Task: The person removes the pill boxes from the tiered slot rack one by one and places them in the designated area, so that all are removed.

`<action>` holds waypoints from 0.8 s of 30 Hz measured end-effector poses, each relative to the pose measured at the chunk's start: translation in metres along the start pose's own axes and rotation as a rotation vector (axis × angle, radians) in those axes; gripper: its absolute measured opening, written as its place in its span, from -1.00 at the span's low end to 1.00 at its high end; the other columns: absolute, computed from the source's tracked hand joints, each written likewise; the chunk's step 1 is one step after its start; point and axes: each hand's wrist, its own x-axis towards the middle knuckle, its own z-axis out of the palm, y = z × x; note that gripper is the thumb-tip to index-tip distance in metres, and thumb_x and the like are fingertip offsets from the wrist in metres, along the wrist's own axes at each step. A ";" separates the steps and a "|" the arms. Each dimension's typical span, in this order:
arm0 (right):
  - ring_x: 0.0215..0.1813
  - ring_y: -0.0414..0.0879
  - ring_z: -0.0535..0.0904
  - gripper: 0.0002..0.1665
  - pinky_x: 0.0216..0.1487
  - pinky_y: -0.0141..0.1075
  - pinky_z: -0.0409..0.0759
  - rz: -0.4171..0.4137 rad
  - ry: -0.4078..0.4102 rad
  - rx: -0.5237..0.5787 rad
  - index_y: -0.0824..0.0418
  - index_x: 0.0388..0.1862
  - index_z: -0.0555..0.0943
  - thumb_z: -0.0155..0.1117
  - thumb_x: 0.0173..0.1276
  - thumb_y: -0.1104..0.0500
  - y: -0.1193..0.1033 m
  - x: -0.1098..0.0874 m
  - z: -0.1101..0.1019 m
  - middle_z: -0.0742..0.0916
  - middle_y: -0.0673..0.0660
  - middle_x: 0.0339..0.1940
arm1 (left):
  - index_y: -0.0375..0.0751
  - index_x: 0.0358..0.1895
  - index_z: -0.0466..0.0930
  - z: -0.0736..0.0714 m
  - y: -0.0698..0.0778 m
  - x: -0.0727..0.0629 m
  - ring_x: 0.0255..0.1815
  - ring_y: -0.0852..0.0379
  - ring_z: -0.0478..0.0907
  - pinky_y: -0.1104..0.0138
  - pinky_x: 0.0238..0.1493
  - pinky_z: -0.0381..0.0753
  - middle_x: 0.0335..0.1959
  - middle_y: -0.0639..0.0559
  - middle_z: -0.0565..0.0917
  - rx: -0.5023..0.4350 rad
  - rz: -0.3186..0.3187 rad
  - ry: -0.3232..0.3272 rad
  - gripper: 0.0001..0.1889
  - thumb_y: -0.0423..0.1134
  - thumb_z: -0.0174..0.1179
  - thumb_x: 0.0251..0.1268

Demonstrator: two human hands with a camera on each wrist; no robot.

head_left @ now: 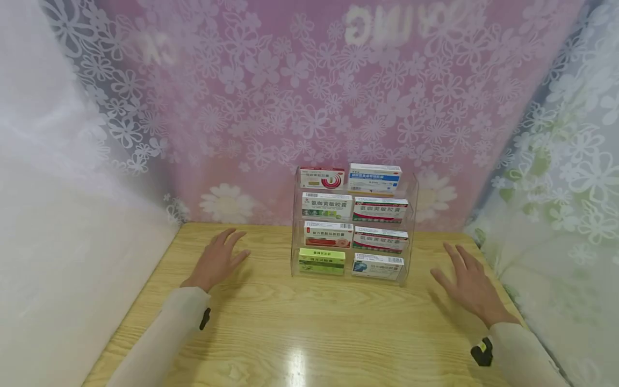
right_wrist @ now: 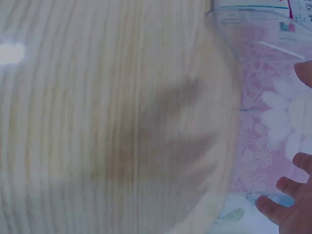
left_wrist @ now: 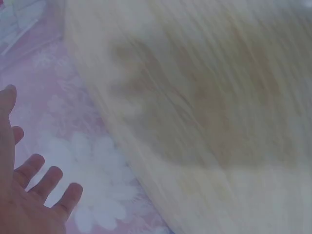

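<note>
Floral curtains (head_left: 290, 107) in pink and white are hanging behind and to both sides of a light wooden bench (head_left: 309, 328). A clear acrylic rack (head_left: 412, 215) is standing at the back of the bench, close against the pink curtain. Medicine boxes are sitting in the rack in two columns over four tiers; a green box (head_left: 321, 261) is lying in the bottom tier on the rack's left, a white and blue box (head_left: 378, 265) beside it.

Nothing is standing between either hand and the rack.

Left hand (head_left: 218, 260) is lying left of the rack, well apart from it, fingers spread and straight, holding nothing; whether the palm is touching the bench cannot be told. Right hand (head_left: 468, 285) is lying right of the rack, near its bottom corner, fingers likewise spread and holding nothing. Both wrist views are blurred, showing only bench grain, curtain and spread fingertips (left_wrist: 41, 183).
</note>
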 end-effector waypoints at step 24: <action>0.50 0.63 0.39 0.09 0.21 0.44 0.67 -0.151 0.054 0.361 -0.06 0.89 -0.18 0.31 0.69 0.07 -0.073 0.042 -0.001 0.07 0.42 0.81 | -0.09 0.52 0.53 0.016 0.093 0.034 0.44 -0.16 0.55 -0.14 0.42 0.62 0.40 -0.12 0.59 -0.160 0.146 0.029 -0.48 0.00 0.28 0.66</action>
